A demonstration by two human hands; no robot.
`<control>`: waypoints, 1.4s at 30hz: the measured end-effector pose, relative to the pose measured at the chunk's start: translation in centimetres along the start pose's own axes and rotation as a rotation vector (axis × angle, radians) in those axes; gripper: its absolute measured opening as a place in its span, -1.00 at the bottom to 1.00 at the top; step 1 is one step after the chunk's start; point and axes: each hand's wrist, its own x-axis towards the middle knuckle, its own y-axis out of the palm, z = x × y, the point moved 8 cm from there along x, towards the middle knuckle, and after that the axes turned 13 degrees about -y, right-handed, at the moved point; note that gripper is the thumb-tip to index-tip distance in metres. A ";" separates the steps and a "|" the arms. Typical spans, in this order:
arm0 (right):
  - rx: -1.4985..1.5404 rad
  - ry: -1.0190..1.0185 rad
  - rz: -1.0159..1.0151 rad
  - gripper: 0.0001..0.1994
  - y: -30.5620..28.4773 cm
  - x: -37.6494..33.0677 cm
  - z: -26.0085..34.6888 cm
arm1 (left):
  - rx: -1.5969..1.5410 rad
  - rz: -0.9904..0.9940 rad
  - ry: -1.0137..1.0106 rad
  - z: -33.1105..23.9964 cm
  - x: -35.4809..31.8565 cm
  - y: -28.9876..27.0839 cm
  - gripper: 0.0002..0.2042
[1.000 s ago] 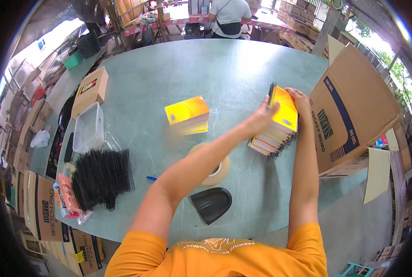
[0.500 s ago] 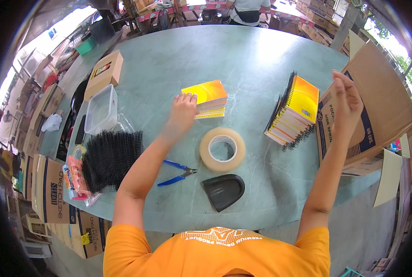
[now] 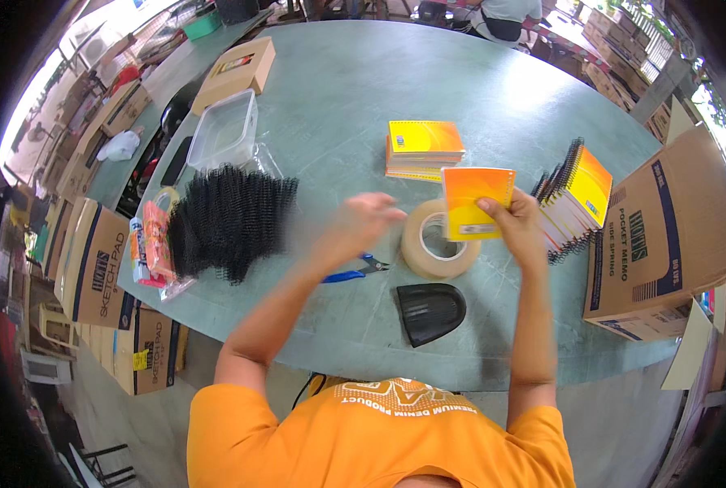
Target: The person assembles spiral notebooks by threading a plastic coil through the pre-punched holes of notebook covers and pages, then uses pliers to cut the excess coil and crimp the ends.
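My right hand (image 3: 519, 224) grips a small yellow-orange memo pad (image 3: 475, 195) by its right edge, thumb on the cover. A row of punched holes runs along the pad's top edge, and no coil is in it. My left hand (image 3: 359, 224), smeared by motion, is in the air between the pile of black spiral coils (image 3: 228, 220) and the pad. Beyond the held pad lies a stack of similar pads (image 3: 424, 140). To the right stands a stack of memo pads with black coils (image 3: 584, 191). The roll of clear tape (image 3: 418, 244) is partly hidden behind the held pad.
Blue-handled cutters (image 3: 351, 274) and a black curved plastic piece (image 3: 430, 314) lie near me. At the right stands an open cardboard box (image 3: 656, 236). A clear plastic container (image 3: 226, 130) and a tan box (image 3: 234, 73) sit far left. Someone is seated beyond the table (image 3: 338, 81).
My left hand has left the pad stack and moved back toward the coils. My right hand has come down from beside the cardboard box and now holds a pad. The view has shifted.
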 end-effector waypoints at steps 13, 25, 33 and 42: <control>-0.970 -0.166 0.395 -0.77 4.8 0.1 1.7 | 0.558 -0.328 -0.432 13.6 0.5 -4.2 -0.68; -0.994 -0.099 0.470 -0.74 6.7 1.2 -0.6 | 0.495 -0.290 -0.165 10.9 0.8 -4.9 -0.81; -0.844 -0.182 0.313 -0.78 6.5 1.1 0.1 | -0.246 0.095 -0.232 3.0 0.6 -1.0 -0.80; -0.809 -0.160 0.259 -0.82 6.1 1.3 0.6 | -0.938 0.293 -0.199 0.8 -0.3 1.5 -0.81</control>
